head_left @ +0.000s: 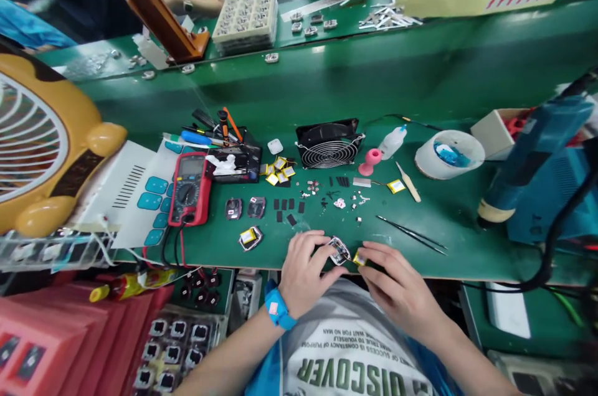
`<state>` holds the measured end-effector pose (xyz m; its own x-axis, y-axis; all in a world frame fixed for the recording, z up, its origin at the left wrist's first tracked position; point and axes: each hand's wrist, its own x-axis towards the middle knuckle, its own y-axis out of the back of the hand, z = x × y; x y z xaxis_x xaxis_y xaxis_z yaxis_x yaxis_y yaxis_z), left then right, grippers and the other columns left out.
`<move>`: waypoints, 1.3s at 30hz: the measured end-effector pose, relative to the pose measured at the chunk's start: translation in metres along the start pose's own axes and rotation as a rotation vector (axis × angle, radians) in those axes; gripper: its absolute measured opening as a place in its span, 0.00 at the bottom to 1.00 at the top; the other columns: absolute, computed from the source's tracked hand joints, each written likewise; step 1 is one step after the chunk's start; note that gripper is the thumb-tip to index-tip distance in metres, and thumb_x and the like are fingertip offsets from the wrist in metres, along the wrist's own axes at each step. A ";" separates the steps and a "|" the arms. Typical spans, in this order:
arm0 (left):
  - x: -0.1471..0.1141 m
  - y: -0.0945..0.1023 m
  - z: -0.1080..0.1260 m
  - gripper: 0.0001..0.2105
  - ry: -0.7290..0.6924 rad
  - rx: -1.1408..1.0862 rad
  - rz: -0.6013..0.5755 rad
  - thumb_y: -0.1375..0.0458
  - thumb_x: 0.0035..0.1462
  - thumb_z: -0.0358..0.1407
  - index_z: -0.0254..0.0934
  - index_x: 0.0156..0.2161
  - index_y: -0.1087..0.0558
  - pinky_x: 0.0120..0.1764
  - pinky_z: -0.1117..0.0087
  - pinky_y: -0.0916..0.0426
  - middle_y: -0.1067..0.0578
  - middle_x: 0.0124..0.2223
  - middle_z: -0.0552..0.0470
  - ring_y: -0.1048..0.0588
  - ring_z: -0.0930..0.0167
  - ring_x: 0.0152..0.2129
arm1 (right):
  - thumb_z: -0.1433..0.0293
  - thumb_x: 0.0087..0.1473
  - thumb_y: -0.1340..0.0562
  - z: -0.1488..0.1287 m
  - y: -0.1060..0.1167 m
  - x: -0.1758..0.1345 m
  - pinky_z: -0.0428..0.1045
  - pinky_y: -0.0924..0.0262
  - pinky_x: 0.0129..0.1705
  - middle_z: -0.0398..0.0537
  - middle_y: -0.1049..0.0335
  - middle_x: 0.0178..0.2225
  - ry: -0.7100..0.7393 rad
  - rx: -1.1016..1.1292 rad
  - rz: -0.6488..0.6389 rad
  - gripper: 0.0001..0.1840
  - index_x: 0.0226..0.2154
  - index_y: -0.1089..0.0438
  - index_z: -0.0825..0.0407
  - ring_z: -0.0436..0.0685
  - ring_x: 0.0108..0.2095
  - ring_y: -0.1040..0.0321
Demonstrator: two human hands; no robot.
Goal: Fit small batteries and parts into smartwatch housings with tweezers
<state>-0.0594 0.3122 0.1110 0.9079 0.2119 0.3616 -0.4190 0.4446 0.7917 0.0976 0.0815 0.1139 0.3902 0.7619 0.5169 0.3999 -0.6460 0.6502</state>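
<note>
At the front edge of the green bench, my left hand grips a small open device housing between thumb and fingers, with electronics showing inside it. Close to its right, my right hand pinches a small yellow battery. What looks like a thin wire spans the short gap between battery and housing. My right fingers partly cover the battery. Ahead of my right hand lie black tweezers. Another housing with a yellow battery rests left of my left hand.
Several yellow batteries, black pads and tiny parts lie mid-bench. Behind them stands a black fan. A red multimeter sits left; a white tub and blue hot-air gun stand right. Co-workers sit across the bench.
</note>
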 end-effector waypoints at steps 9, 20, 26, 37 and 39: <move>-0.005 -0.012 -0.006 0.11 -0.040 -0.033 0.049 0.22 0.78 0.43 0.44 0.58 0.13 0.61 0.48 0.09 0.06 0.57 0.43 0.08 0.53 0.57 | 0.45 0.91 0.43 0.062 0.050 0.000 0.65 0.24 0.38 0.55 0.15 0.36 -0.171 -0.471 0.066 0.29 0.43 0.18 0.42 0.71 0.34 0.24; -0.005 -0.008 -0.007 0.13 -0.088 -0.008 -0.016 0.27 0.81 0.41 0.46 0.65 0.13 0.62 0.46 0.09 0.07 0.63 0.41 0.08 0.52 0.60 | 0.43 0.87 0.33 0.026 0.023 0.030 0.56 0.20 0.24 0.46 0.10 0.35 -0.455 0.003 0.195 0.23 0.50 0.15 0.42 0.62 0.23 0.16; -0.005 -0.012 -0.009 0.15 -0.139 0.023 0.045 0.29 0.81 0.38 0.47 0.67 0.15 0.56 0.51 0.09 0.06 0.61 0.43 0.08 0.56 0.55 | 0.62 0.79 0.23 0.030 0.031 0.029 0.55 0.07 0.40 0.46 0.06 0.37 -0.366 0.168 0.167 0.10 0.40 0.09 0.40 0.65 0.34 0.07; -0.006 -0.013 -0.006 0.17 -0.107 -0.016 0.012 0.29 0.81 0.37 0.46 0.69 0.15 0.58 0.51 0.09 0.06 0.62 0.41 0.08 0.54 0.56 | 0.76 0.77 0.31 -0.008 -0.025 0.022 0.67 0.00 0.53 0.43 0.02 0.57 -0.186 0.372 0.059 0.32 0.69 0.15 0.24 0.75 0.52 0.01; -0.003 -0.013 -0.004 0.14 -0.110 -0.013 0.036 0.30 0.82 0.37 0.44 0.66 0.13 0.58 0.52 0.09 0.06 0.60 0.40 0.08 0.55 0.55 | 0.76 0.78 0.33 -0.005 -0.032 0.013 0.71 0.00 0.54 0.45 0.03 0.60 -0.143 0.302 0.026 0.40 0.79 0.23 0.20 0.77 0.55 0.01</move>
<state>-0.0569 0.3096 0.0979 0.8872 0.1314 0.4422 -0.4509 0.4497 0.7710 0.0859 0.1122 0.1021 0.5071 0.7448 0.4337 0.6080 -0.6658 0.4325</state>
